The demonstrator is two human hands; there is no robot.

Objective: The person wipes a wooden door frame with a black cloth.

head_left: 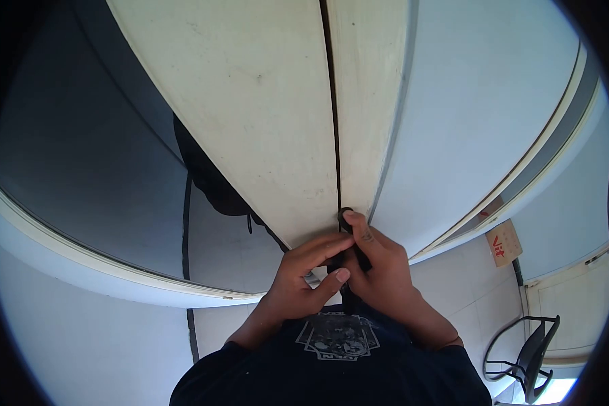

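A cream wooden panel [250,101], split by a dark gap, runs down the middle of the view to my hands. At its lower end, close to my chest, is a small black object [346,218], partly covered. My right hand [382,264] is wrapped round it, thumb near its top. My left hand [308,274] is curved against my right hand, its fingertips touching it and its thumb lower down. Something dark and a bit of shiny metal [311,279] show between the hands; their shape is mostly hidden.
A black chair [536,348] stands at the lower right near a cream door [565,304]. A cardboard box [504,242] with red lettering is at the right. Dark glass [81,149] and a hanging black bag-like item [210,179] are at the left.
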